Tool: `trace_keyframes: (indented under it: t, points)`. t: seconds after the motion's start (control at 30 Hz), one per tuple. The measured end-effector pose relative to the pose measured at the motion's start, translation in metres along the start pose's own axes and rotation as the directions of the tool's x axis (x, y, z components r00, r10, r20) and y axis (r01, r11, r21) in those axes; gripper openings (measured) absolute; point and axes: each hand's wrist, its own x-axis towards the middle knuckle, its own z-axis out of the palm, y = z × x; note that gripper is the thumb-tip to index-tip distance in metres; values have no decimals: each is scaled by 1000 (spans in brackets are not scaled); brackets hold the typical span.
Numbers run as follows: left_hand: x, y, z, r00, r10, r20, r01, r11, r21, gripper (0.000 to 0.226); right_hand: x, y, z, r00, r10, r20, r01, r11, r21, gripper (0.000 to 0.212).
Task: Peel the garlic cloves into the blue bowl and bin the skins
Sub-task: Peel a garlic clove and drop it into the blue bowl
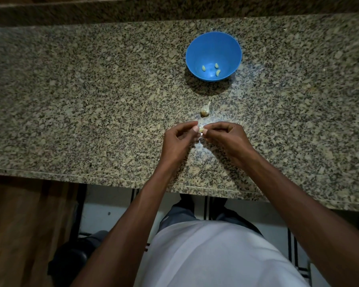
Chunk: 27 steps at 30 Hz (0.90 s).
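Observation:
A blue bowl (pixel 213 46) stands on the granite counter (pixel 91 100) and holds three peeled garlic cloves (pixel 204 68). Closer to me lies the rest of a garlic bulb (pixel 205 111) with its stalk pointing away. Just in front of it, my left hand (pixel 177 141) and my right hand (pixel 229 139) meet over the counter. Both pinch one small garlic clove (pixel 201 129) between thumb and fingertips. A bit of pale skin (pixel 199 138) hangs under the clove.
The counter's front edge (pixel 112 180) runs below my wrists. A raised granite ledge (pixel 174 9) lies along the back. A dark round bin-like thing (pixel 71 259) sits on the floor at lower left, beside a wooden cabinet (pixel 25 235).

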Motion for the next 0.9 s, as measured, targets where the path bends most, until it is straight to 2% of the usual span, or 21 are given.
trace_keyframes:
  t: [0.2,0.47,0.7,0.9]
  points:
    - [6,0,-2,999,-50,3,50,999,-19,16,-1,-3,3,995,-97,31,98,995,-29,19]
    - [9,6,-2,998,-59,-23,58,998,-25,41,5,0,7,985,-168,30,171,977,-126,39]
    - [9,7,3,991,100,-89,-85,983,161,54,9,4,8,971,-240,23,240,958,-155,43]
    - [7,4,8,948,293,-125,-214,877,431,57,9,7,10,964,-266,-16,262,956,-134,42]
